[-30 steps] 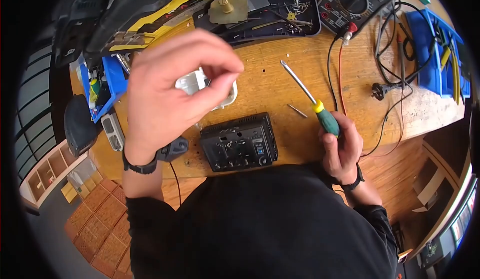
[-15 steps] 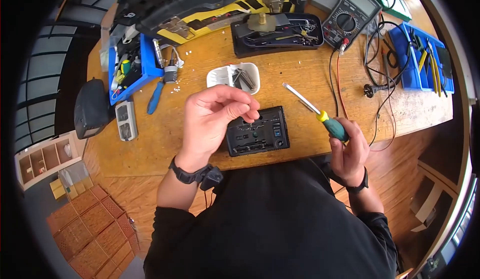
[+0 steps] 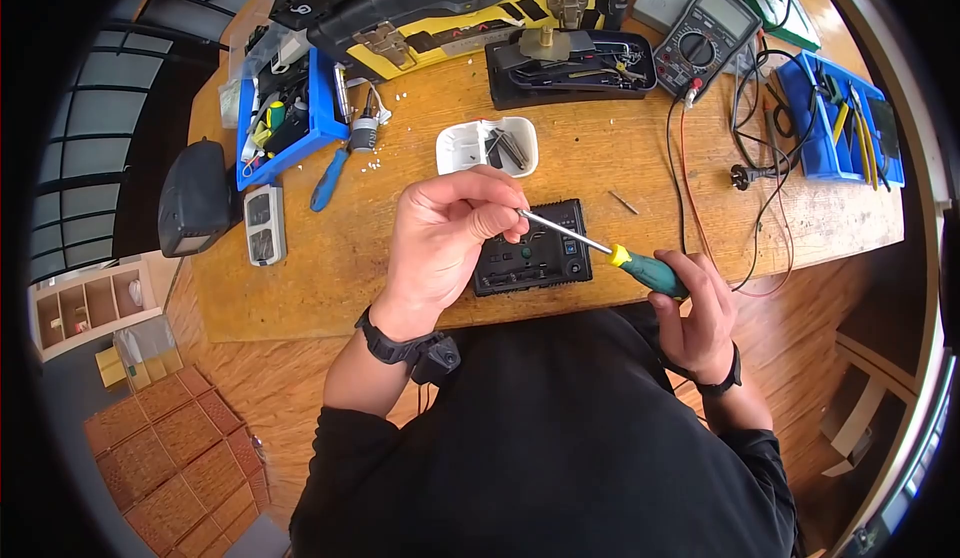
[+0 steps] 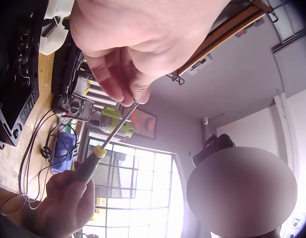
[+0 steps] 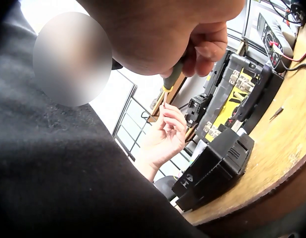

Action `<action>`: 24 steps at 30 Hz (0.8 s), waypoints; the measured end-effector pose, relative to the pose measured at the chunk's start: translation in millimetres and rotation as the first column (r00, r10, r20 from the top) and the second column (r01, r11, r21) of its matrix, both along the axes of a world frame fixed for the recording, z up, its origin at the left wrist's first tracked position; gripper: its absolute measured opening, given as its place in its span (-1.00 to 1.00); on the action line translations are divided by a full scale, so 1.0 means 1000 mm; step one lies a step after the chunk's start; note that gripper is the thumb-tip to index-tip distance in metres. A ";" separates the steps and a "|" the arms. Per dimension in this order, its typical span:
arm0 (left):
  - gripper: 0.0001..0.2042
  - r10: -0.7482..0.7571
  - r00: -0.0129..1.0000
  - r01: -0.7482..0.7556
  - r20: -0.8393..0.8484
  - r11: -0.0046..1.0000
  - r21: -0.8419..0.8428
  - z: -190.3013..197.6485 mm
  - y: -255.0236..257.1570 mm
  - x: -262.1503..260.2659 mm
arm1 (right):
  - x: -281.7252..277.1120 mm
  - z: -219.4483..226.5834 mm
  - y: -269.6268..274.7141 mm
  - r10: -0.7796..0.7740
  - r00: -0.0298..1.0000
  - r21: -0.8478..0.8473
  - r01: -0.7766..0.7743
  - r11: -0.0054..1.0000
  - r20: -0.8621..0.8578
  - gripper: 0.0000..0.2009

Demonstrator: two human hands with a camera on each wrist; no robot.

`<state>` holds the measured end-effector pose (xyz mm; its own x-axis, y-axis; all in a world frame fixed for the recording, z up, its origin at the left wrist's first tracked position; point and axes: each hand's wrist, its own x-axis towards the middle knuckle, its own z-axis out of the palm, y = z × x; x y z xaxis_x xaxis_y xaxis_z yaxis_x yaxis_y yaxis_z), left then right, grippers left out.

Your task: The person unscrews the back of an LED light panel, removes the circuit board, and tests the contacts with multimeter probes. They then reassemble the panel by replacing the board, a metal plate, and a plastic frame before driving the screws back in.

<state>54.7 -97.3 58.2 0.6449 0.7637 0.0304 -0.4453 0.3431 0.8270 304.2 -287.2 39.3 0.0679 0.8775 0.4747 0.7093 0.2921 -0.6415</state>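
Note:
My right hand (image 3: 700,318) grips the green handle of a screwdriver (image 3: 650,271) with a yellow collar. Its metal shaft points left and up to my left hand (image 3: 440,233). There the thumb and fingers pinch together at the screwdriver's tip; I cannot tell whether a small piece is also between them. The left wrist view also shows the shaft (image 4: 121,125) ending at those fingertips. Below the left hand, a black plastic device (image 3: 530,270) lies on the workbench, partly covered by that hand. Its upper face has holes and a blue part.
Behind the device is a white divided tray (image 3: 447,148) with metal bits. A thin metal bit (image 3: 624,202) lies to its right. Farther back are a dark parts tray (image 3: 520,86), a multimeter (image 3: 712,33) with leads and a black-yellow case (image 3: 450,43). Blue bins (image 3: 325,123) (image 3: 815,163) flank the bench.
The left hand came down from high in front of the camera to over the device, fingertips pinched. The screwdriver has swung left, bringing its tip to the left fingertips.

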 end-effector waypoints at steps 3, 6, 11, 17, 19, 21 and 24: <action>-0.88 0.003 1.000 -0.003 -0.008 1.000 0.010 0.001 -0.002 -0.001 | -0.001 0.000 -0.001 -0.002 1.000 0.003 0.002 1.000 -0.001 -0.57; -0.88 0.009 1.000 -0.009 -0.027 1.000 0.010 0.003 -0.003 -0.002 | -0.002 -0.001 -0.001 -0.004 1.000 0.003 0.004 1.000 -0.002 -0.58; -0.88 0.009 0.998 -0.008 -0.058 1.000 0.013 0.003 -0.002 -0.004 | -0.001 0.000 -0.001 -0.003 1.000 0.002 0.003 1.000 0.003 -0.57; -0.90 0.078 0.975 -0.038 -0.210 0.981 0.188 0.009 -0.001 -0.003 | 0.002 0.000 0.001 -0.012 1.000 -0.002 0.012 1.000 0.011 -0.54; -0.91 0.109 0.966 -0.050 -0.233 0.968 0.247 0.011 -0.002 -0.002 | 0.003 0.000 0.003 -0.032 0.999 0.042 0.030 0.999 0.029 -0.55; -0.90 0.110 0.967 -0.054 -0.229 0.969 0.241 0.011 -0.003 0.000 | 0.004 0.002 0.003 -0.037 0.999 0.047 0.036 0.998 0.029 -0.55; -0.91 0.118 0.969 -0.074 -0.216 0.976 0.204 0.010 -0.006 0.000 | 0.003 0.004 0.003 -0.033 0.999 0.039 0.032 0.999 0.010 -0.55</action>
